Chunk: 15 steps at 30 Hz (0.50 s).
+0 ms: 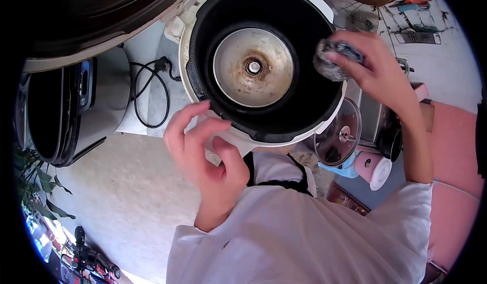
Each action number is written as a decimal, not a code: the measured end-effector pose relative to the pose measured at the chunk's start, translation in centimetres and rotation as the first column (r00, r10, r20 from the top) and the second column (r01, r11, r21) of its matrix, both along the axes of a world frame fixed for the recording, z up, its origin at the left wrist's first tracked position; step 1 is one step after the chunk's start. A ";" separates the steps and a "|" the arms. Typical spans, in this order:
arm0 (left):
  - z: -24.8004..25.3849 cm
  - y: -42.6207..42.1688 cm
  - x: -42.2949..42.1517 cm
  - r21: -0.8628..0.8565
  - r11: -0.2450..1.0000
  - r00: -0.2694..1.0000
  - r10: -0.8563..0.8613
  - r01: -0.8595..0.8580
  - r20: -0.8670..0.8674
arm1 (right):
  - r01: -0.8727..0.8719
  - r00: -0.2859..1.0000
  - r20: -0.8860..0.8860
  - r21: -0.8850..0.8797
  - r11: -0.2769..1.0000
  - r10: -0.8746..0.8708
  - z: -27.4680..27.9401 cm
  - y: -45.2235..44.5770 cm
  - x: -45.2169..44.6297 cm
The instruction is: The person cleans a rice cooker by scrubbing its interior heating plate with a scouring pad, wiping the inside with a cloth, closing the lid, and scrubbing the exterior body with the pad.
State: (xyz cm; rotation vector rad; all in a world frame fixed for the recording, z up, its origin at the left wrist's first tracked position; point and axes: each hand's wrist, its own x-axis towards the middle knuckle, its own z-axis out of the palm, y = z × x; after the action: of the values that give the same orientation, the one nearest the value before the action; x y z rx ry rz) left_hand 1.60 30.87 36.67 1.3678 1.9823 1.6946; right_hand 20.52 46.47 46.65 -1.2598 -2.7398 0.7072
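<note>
My right hand (370,68) is closed around a crumpled grey scouring pad (332,60), just over the right rim of an electric pressure cooker (192,78). Inside the cooker's black wall sits a round metal heating plate (231,81), with brown stains around its central button. No inner pot is in the cooker. My left hand (205,149) is by the near left rim, its fingers bent and apart, with nothing in its grasp. Whether its fingertips touch the rim, I cannot tell. The cooker's dark lid (106,10) stands raised at upper left.
A silver and black appliance (96,91) lies left, beside a black power cord (152,101). At right are a glass lid (337,137), a pink cup (370,167) and a black container (389,142). Tools (413,2) lie at upper right; plant leaves (50,192) show at lower left.
</note>
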 end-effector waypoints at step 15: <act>0.1 -1.0 12.7 0.081 0.670 0.464 -0.591 0.738 0.660 | 0.456 0.449 -0.794 -0.191 0.869 -0.410 -6.4 -16.4 9.0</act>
State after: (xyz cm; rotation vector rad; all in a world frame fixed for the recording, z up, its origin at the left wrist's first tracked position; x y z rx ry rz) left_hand 14.28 29.84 36.77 1.0499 0.9712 1.2396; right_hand 29.54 30.10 40.28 -1.1300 -1.5634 0.8563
